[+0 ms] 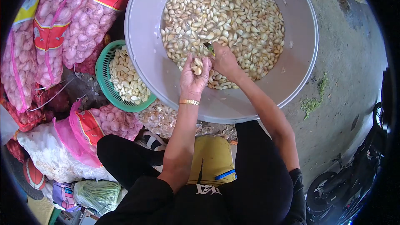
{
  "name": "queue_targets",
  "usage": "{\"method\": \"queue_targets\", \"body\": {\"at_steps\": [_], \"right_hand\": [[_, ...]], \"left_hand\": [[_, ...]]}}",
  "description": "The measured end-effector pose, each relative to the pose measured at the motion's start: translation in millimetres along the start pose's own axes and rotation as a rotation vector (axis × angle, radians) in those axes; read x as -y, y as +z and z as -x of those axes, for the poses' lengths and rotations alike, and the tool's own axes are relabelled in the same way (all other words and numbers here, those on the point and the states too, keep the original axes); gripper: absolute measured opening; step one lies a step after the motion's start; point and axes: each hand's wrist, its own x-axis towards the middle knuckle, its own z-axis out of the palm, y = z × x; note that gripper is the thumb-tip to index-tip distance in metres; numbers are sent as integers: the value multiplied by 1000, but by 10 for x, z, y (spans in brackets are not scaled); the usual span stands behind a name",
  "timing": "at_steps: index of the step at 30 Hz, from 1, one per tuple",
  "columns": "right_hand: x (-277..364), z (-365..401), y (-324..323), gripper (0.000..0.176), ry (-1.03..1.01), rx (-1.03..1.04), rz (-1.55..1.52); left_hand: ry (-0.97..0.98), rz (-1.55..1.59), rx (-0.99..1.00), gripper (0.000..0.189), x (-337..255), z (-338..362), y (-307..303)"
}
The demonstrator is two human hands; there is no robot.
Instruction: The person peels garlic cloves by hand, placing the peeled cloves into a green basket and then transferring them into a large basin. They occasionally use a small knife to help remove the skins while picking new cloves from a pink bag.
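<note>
My left hand [192,82], palm up with a gold-coloured bracelet at the wrist, holds a few garlic cloves [197,67] in its curled fingers. Close beside it, my right hand [225,62] is wrapped round a small knife [210,48] with a dark blade and a greenish handle; most of the handle is hidden. Both hands are over the near part of a large grey basin [143,37]. Inside the basin, many unpeeled-looking garlic cloves [225,12] lie in water. To the left stands a green plastic basket [101,67] with pale peeled cloves [130,81].
Net sacks of garlic bulbs [50,37] crowd the left side. Loose garlic skins [162,118] cover the floor by the basin. Lower left are a white sack [48,150] and a bag of greens [98,193]. A motorbike [346,179] stands at lower right.
</note>
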Motion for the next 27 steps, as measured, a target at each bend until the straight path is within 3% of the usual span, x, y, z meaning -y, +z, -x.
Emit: {"method": "queue_targets", "body": {"at_steps": [2, 4, 7, 11, 15, 18, 20, 21, 27], "right_hand": [[-10, 13, -21, 35, -12, 29, 30], [-51, -17, 19, 34, -36, 19, 80], [-17, -47, 62, 32, -40, 19, 148], [22, -63, 88, 29, -33, 47, 181], [12, -54, 49, 31, -27, 40, 172], [122, -69, -170, 30, 74, -39, 115], [279, -29, -440, 33, 278, 7, -212], [368, 57, -534, 36, 171, -95, -312], [573, 264, -549, 46, 130, -20, -228]], "left_hand": [[-36, -10, 37, 25, 38, -2, -23], [282, -231, -115, 25, 102, 44, 6], [339, -386, -85, 21, 30, 101, -18], [218, -560, -14, 21, -151, 158, -131], [370, -617, -132, 23, 34, 187, -52], [421, -595, -147, 28, 74, 198, 0], [402, -597, -108, 32, 67, 141, -13], [427, -578, -101, 34, 54, 53, -37], [419, -631, -81, 37, 283, -24, 83]]}}
